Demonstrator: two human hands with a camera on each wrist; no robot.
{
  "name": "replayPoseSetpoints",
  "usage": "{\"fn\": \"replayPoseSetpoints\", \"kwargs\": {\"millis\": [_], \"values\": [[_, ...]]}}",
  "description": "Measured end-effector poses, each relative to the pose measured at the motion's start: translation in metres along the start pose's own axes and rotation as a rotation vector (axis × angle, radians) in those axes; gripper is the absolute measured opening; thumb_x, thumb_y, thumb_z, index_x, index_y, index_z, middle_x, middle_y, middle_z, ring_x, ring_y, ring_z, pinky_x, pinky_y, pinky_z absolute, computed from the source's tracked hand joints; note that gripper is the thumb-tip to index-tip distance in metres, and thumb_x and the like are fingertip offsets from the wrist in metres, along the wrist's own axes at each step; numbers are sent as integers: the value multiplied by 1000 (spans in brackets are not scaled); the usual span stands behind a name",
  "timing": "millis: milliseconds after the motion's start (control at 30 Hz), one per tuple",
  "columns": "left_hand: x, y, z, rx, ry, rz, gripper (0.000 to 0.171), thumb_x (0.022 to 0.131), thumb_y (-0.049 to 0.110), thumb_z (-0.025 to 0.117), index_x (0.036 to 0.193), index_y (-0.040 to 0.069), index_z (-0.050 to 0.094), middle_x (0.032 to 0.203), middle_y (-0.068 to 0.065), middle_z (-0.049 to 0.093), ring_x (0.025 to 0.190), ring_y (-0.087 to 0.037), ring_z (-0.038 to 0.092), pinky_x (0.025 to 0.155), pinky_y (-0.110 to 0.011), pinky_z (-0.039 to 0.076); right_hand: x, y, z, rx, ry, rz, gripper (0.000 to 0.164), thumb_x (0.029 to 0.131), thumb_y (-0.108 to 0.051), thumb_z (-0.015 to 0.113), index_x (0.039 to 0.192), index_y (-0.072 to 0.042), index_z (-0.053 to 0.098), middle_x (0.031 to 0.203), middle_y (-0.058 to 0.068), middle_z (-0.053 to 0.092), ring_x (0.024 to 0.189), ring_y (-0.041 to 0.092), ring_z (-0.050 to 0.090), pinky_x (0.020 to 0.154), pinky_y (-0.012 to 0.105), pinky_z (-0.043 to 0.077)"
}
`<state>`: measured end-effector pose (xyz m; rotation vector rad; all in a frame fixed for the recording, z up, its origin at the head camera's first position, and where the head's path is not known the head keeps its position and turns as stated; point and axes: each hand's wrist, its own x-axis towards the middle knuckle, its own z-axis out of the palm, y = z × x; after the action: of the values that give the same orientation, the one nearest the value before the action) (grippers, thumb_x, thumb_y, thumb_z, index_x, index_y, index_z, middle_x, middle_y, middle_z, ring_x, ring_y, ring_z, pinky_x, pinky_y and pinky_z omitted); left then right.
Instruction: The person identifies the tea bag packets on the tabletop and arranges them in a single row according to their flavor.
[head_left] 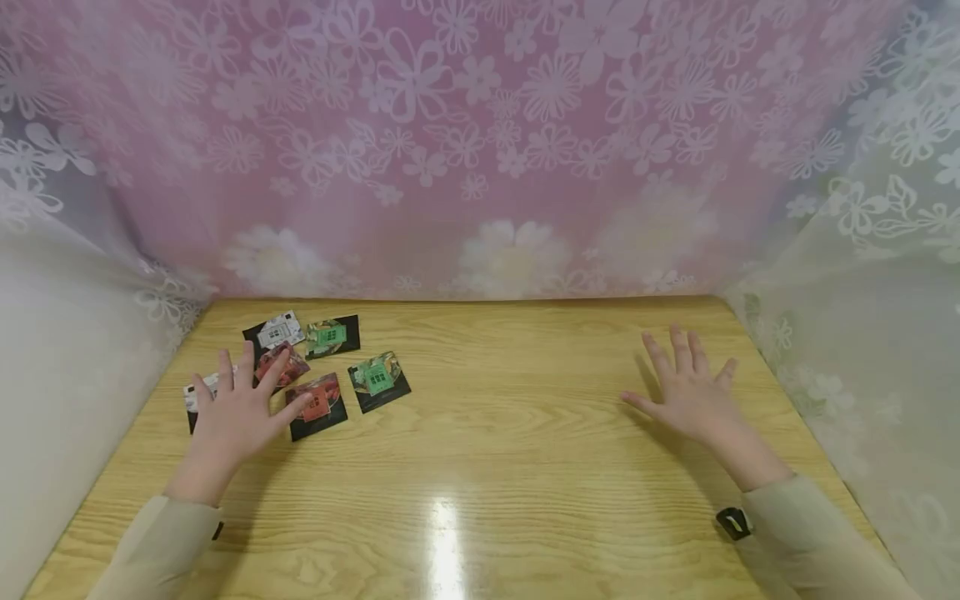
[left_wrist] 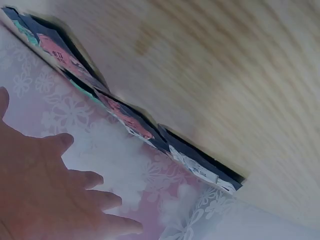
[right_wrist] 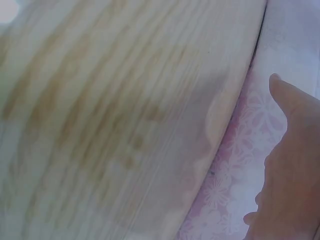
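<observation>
Where six flat packets (head_left: 379,381) lie printed faces up on the worktop (head_left: 510,433) at the left of the frame, my left hand (head_left: 234,415) hovers over the group's lower left, its fingers spread and grasping nothing. My right hand (head_left: 692,402), likewise released, is poised over the right of the frame, well apart from them. Such spacing, I judge, keeps most labels in view: green packets (head_left: 332,336) sit toward the group's right, red packets (head_left: 321,406) near its middle, white-printed packets (head_left: 275,332) toward its left, one partly behind my fingers. As containers, they appear sealed, their contents hidden.
</observation>
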<state>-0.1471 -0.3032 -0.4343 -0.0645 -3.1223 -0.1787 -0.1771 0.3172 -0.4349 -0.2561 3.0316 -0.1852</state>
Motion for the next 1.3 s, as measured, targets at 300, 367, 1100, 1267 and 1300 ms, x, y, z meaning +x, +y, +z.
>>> {"fn": "replayPoseSetpoints", "kwargs": {"millis": [300, 367, 1100, 1267, 1300], "values": [[-3, -5, 4, 22, 1, 26, 89, 103, 68, 52, 170, 15, 25, 170, -40, 10, 154, -68, 8, 117, -89, 8, 8, -16, 5, -16, 25, -51, 109, 98, -75, 55, 173, -24, -6, 176, 29, -9, 162, 56, -1, 115, 91, -2], [-4, -7, 5, 17, -4, 29, 88, 104, 67, 52, 169, 13, 27, 170, -41, 11, 154, -67, 9, 117, -88, 9, 10, -23, 6, 1, 39, -72, 108, 98, -73, 58, 173, -23, 0, 177, 28, -6, 163, 54, 0, 118, 89, -1], [-12, -59, 21, -31, -19, 3, 76, 113, 54, 40, 164, -3, 31, 164, -48, 14, 150, -71, 13, 118, -85, 15, 44, -118, 17, 6, 45, -306, 104, 101, -64, 62, 173, -13, 7, 178, 24, -3, 166, 46, 3, 133, 69, 8], [-16, -69, 21, -46, -49, -19, 79, 114, 54, 36, 165, -5, 26, 164, -48, 12, 150, -72, 11, 118, -85, 14, 50, -143, 19, 21, 28, -363, 103, 101, -65, 60, 173, -14, 7, 179, 22, -4, 167, 42, 1, 134, 64, 6], [-17, -71, 21, -45, -52, -21, 79, 114, 54, 36, 165, -5, 25, 163, -49, 12, 149, -72, 12, 118, -85, 14, 51, -148, 19, 27, 23, -376, 103, 101, -65, 60, 173, -14, 7, 179, 21, -4, 167, 42, 1, 135, 63, 5]]}}
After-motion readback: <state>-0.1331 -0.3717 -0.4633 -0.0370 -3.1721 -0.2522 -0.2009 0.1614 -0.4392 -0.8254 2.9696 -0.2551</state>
